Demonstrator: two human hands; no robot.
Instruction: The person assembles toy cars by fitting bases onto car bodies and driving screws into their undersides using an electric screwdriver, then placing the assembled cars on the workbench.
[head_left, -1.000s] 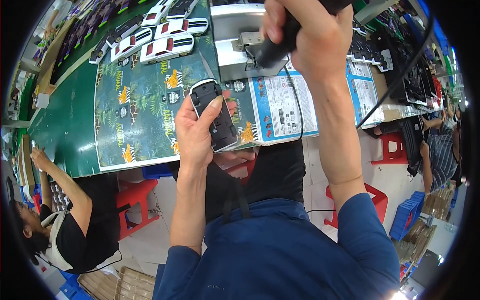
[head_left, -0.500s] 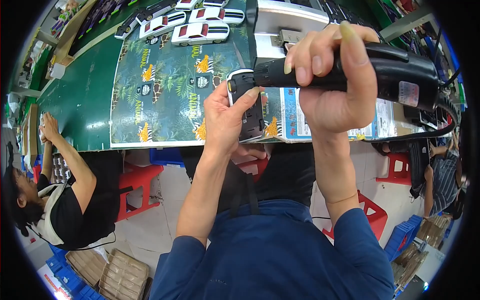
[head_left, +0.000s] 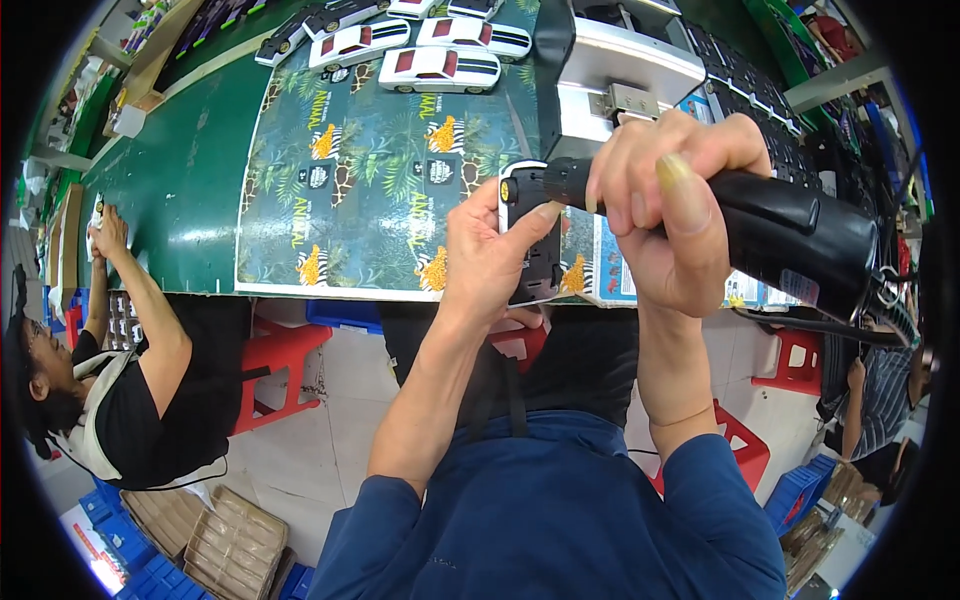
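Centre frame, I see left hand (head_left: 490,260) gripping black toy-car chassis (head_left: 535,255) steady while right hand (head_left: 665,215) clasps electric screwdriver (head_left: 790,235), tip against it.

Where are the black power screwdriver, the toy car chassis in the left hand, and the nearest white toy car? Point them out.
black power screwdriver (head_left: 790,235), head view, on its body.
toy car chassis (head_left: 541,262), head view, on its black underside.
white toy car (head_left: 439,68), head view, on its roof.
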